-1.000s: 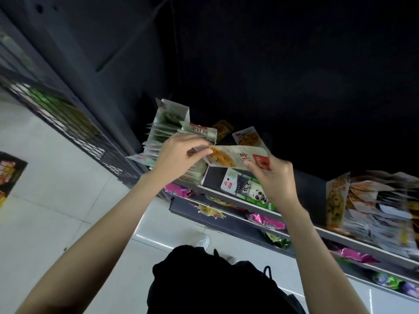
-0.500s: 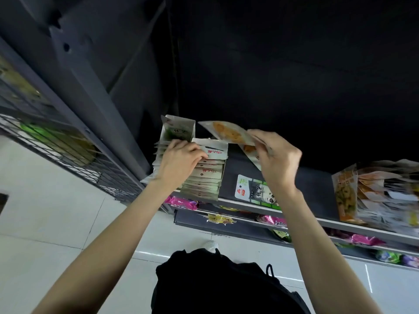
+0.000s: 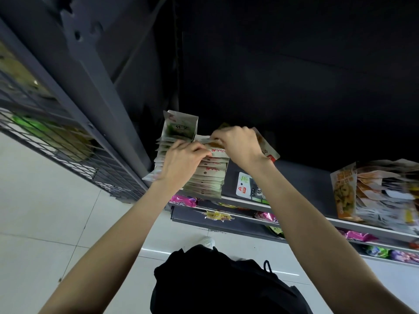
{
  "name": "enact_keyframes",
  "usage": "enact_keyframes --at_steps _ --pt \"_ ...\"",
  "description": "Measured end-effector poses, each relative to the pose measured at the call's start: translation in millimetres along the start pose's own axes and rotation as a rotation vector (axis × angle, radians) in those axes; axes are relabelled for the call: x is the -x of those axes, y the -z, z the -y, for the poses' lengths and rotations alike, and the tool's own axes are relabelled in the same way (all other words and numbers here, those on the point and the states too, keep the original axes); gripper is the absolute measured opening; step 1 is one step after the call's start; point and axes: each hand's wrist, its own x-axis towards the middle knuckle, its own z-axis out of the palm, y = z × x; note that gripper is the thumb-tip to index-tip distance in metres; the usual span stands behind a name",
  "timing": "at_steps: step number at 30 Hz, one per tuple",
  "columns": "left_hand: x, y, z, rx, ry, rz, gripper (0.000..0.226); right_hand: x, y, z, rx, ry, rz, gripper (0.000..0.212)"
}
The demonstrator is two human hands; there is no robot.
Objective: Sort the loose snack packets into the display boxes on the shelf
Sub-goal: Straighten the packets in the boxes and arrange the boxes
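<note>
The right hand (image 3: 240, 148) pinches a light, floppy, slippery snack packet (image 3: 266, 147) by its top edge, just above the row (image 3: 208, 175) that the left hand (image 3: 181, 162) holds parted with curled fingers.

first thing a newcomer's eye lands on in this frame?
Both hands meeting at centre over the row of pale snack packets standing at the shelf's left end: the right hand grips an orange-printed packet at the row's back, while the left hand holds the packets apart. Next, the cluttered display box of orange packets at the right of the same shelf.
</note>
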Motion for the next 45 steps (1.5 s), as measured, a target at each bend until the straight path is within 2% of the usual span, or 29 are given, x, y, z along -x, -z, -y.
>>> enact_keyframes --at_steps 5,8,10,12,14,17,19,21,26,29,31,33,36,38,42,45 --pt "6 -4 1 0.016 0.034 -0.014 0.019 -8 -19 4 -0.017 -0.021 0.011 0.037" --pt "10 -4 -5 0.021 0.082 -0.03 0.018 -6 -28 -3 -0.115 -0.013 0.005 0.035" --pt "10 -3 -14 0.001 0.135 -0.055 0.016 5 -26 -13 -0.363 -0.027 -0.03 0.034" --pt "8 1 -28 -0.026 0.201 -0.114 0.018 32 -24 -24 -0.617 -0.047 -0.162 0.039" --pt "5 4 -53 0.019 0.241 -0.19 0.019 71 -29 -40 -0.708 -0.155 -0.307 0.039" --pt "1 -1 -104 0.214 0.205 -0.209 0.017 137 -56 -67 -0.717 -0.406 -0.334 0.031" --pt "-1 -19 -132 0.327 0.224 -0.093 0.019 171 -77 -84 -0.682 -0.49 -0.274 0.029" --pt "0 -49 -148 0.376 0.348 0.099 0.027 192 -93 -99 -0.624 -0.529 -0.191 0.028" --pt "-1 -116 -147 0.191 0.672 0.609 0.074 205 -120 -122 -0.539 -0.462 0.07 0.03" --pt "-3 -137 -144 0.164 0.828 0.722 0.082 199 -131 -129 -0.508 -0.421 0.272 0.032" --pt "-4 -146 -145 0.224 0.899 0.703 0.078 198 -135 -131 -0.491 -0.425 0.357 0.034" --pt "-5 -150 -147 0.261 0.92 0.608 0.062 199 -138 -131 -0.478 -0.435 0.383 0.036" --pt "-7 -149 -154 0.316 0.85 0.45 0.032 199 -137 -131 -0.498 -0.454 0.385 0.039" --pt "-7 -146 -157 0.342 0.794 0.382 0.023 196 -130 -132 -0.551 -0.479 0.372 0.047" --pt "-13 -129 -159 0.436 0.721 0.283 0.022 191 -103 -141 -0.615 -0.528 0.183 0.067" --pt "-21 -108 -165 0.437 0.605 0.231 0.021 187 -75 -146 -0.625 -0.477 0.018 0.076"
